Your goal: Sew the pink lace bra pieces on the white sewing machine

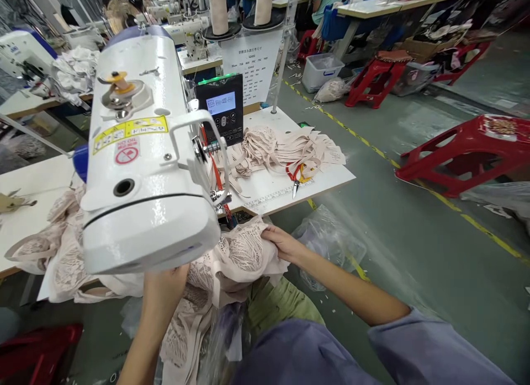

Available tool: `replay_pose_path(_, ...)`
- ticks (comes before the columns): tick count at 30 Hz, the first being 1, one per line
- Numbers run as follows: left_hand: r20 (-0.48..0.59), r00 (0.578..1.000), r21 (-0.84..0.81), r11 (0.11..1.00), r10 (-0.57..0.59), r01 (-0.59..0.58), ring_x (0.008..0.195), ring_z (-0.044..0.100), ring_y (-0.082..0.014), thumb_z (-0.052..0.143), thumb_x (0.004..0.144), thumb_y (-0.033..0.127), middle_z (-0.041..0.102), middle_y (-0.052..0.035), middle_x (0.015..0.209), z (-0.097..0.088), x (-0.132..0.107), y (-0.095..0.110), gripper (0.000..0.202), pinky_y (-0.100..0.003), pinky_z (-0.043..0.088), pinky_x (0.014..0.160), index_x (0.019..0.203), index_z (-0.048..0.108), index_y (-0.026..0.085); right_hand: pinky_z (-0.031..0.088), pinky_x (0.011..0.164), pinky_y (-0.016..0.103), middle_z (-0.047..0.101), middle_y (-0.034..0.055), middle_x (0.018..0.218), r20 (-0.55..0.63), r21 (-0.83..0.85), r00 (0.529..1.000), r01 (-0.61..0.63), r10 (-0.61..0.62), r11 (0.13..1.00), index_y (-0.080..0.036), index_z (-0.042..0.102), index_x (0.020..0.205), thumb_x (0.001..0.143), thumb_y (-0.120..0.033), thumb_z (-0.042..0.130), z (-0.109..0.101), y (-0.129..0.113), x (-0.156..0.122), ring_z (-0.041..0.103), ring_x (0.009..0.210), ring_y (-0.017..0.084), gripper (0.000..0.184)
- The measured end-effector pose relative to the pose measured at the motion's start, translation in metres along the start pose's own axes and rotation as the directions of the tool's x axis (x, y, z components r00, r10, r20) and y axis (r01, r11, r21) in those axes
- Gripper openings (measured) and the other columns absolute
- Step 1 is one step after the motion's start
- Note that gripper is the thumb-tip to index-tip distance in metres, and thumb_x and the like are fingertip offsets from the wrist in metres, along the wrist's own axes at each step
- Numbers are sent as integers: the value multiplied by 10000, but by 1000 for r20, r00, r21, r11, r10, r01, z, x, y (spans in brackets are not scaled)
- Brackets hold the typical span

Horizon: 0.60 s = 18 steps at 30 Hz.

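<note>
A beige lace bra (244, 250) hangs in front of the white sewing machine (141, 170), over the lap. My right hand (284, 242) is closed on its right edge, thumb and fingers pinching the fabric. My left hand (165, 288) is beneath the machine head, beside the lace; its fingers are mostly hidden by the machine, so I cannot see what they hold. More beige lace pieces (182, 341) hang down between my arms, and other lace bras (68, 263) lie on the table to the left of the machine.
On the table's right side lie a bundle of beige straps (285, 145), red-handled scissors (295, 183) and a ruler strip (275, 196). A control panel (221, 112) stands behind the machine. Red stools (476, 148) and a plastic bag (327, 244) are on the floor.
</note>
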<state>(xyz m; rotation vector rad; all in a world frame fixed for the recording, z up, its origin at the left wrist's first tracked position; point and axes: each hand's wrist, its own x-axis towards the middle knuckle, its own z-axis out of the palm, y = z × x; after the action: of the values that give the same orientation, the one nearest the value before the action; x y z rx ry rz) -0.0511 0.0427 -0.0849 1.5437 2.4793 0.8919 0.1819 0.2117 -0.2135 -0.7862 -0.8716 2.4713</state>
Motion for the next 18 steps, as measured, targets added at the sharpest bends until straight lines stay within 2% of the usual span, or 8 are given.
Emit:
replay_pose_path(2, 0, 1000, 83, 997, -2, 1, 602, 572, -213, 553, 866, 355, 625, -33, 638, -5, -11, -2, 174, -314, 479, 637, 804, 651, 225, 511, 699, 261, 727, 29, 809, -54, -26, 997, 51, -52, 998, -158, 703, 875, 647, -301, 859, -2, -18, -7, 650, 704, 144, 311)
replay_pose_path(5, -167, 985, 168, 986, 34, -5, 848, 643, -242, 530, 918, 357, 687, -82, 925, -11, -35, 13, 194, -318, 495, 730, 1006, 630, 215, 483, 641, 246, 699, 5, 744, -113, -111, 980, 150, -162, 982, -159, 707, 814, 647, -350, 871, 1, -42, -21, 609, 632, 116, 302)
replay_pose_path(7, -215, 964, 135, 982, 158, -131, 981, 640, -234, 546, 919, 289, 667, -92, 1036, -10, -53, 36, 198, -303, 505, 790, 1095, 588, 211, 466, 608, 235, 686, -8, 717, -58, -189, 968, 229, -243, 955, -167, 706, 785, 650, -372, 873, 13, -53, -35, 587, 600, 106, 297)
replay_pose_path(10, -226, 858, 54, 885, 462, -463, 1141, 595, -255, 625, 858, 239, 620, -147, 1164, 2, -71, 73, 397, -345, 506, 935, 1232, 506, 181, 477, 634, 225, 703, 3, 741, 285, -378, 935, 310, -210, 872, -164, 724, 792, 722, -356, 831, 48, -61, -57, 614, 645, 116, 230)
replay_pose_path(12, -175, 798, 49, 814, 577, -578, 1187, 582, -311, 692, 809, 312, 620, -191, 1209, 12, -74, 88, 587, -432, 493, 988, 1321, 454, 149, 491, 688, 225, 731, 33, 806, 559, -518, 829, 362, -13, 775, -151, 749, 868, 815, -329, 755, 74, -62, -70, 652, 726, 135, 187)
replay_pose_path(14, -4, 854, -23, 854, 520, -520, 986, 676, -293, 719, 776, 385, 704, -143, 1049, 18, -70, 89, 582, -409, 547, 853, 1276, 525, 157, 486, 718, 216, 745, 55, 861, 671, -597, 732, 436, 120, 674, -142, 758, 951, 890, -324, 672, 95, -61, -77, 671, 779, 142, 211)
replay_pose_path(15, 120, 892, -76, 900, 435, -429, 792, 692, -243, 704, 782, 397, 721, -80, 869, 19, -67, 85, 427, -344, 551, 703, 1137, 614, 178, 481, 729, 211, 749, 59, 887, 676, -619, 727, 470, 122, 629, -144, 757, 983, 912, -330, 642, 102, -60, -77, 676, 801, 143, 230)
replay_pose_path(18, 363, 925, -184, 982, 111, -46, 461, 528, -130, 600, 856, 402, 560, 29, 517, 14, -57, 63, 255, -233, 370, 430, 692, 632, 209, 459, 745, 214, 755, 53, 929, 595, -702, 804, 519, 1, 488, -168, 750, 1020, 939, -356, 596, 107, -55, -65, 680, 838, 148, 256)
